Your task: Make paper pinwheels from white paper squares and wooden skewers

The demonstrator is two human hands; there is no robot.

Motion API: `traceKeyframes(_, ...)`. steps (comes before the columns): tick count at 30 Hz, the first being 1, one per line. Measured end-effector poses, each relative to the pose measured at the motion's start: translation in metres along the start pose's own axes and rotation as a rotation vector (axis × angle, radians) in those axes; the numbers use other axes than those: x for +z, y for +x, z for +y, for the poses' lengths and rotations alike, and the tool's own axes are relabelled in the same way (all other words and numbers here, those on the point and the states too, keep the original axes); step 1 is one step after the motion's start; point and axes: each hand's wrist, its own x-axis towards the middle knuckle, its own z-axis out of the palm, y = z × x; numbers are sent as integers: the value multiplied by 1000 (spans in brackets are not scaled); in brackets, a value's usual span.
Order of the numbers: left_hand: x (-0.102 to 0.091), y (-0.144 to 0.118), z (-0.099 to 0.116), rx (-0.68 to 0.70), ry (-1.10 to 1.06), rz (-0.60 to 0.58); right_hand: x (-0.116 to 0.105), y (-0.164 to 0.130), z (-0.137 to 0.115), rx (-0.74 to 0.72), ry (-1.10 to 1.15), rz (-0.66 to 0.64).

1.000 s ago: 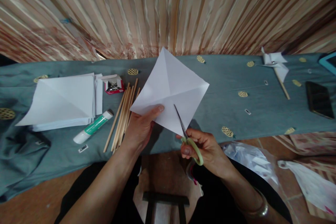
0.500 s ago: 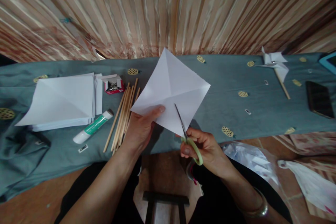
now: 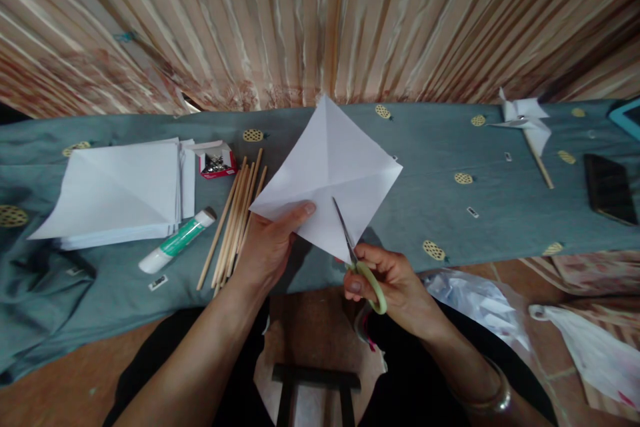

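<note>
Cutting along the crease, the right hand point(image 3: 395, 283) grips green-handled scissors point(image 3: 357, 260) whose blades bite the lower corner of the paper square point(image 3: 330, 173), held above the table point(image 3: 450, 213) by the left hand point(image 3: 270, 247). Best keep blades on the fold. The small red box point(image 3: 216, 161) seemingly holds pins.

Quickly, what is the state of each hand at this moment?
Left hand: closed on the creased white paper square, thumb on top.
Right hand: closed on the green-handled scissors, blades into the paper's lower corner.
</note>
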Motion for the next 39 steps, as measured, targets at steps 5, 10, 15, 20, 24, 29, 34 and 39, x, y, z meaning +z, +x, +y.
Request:
traceKeyframes(5, 1, -1, 1, -10, 17, 18, 0, 0, 1, 15, 11, 14)
traceKeyframes(10, 0, 0, 0, -2, -8, -7, -1, -1, 3, 5, -10, 14)
traceKeyframes(15, 0, 0, -1, -7, -10, 6, -1, -1, 4, 1, -32, 19)
traceKeyframes(20, -1, 0, -1, -10, -7, 11, -4, -2, 6, -13, -50, -28)
traceKeyframes(24, -1, 4, 1, -15, -56, 31, -7, -4, 7, -25, -136, -68)
traceKeyframes(29, -3, 11, 12, -12, -79, 89, -13, -9, 0, 31, -200, -144)
traceKeyframes(34, -11, 18, 20, 9, -99, 161, -34, -19, -15, 84, -217, -296)
traceKeyframes(39, -10, 18, 14, 0, -75, 127, -58, -19, -22, -191, -111, 58)
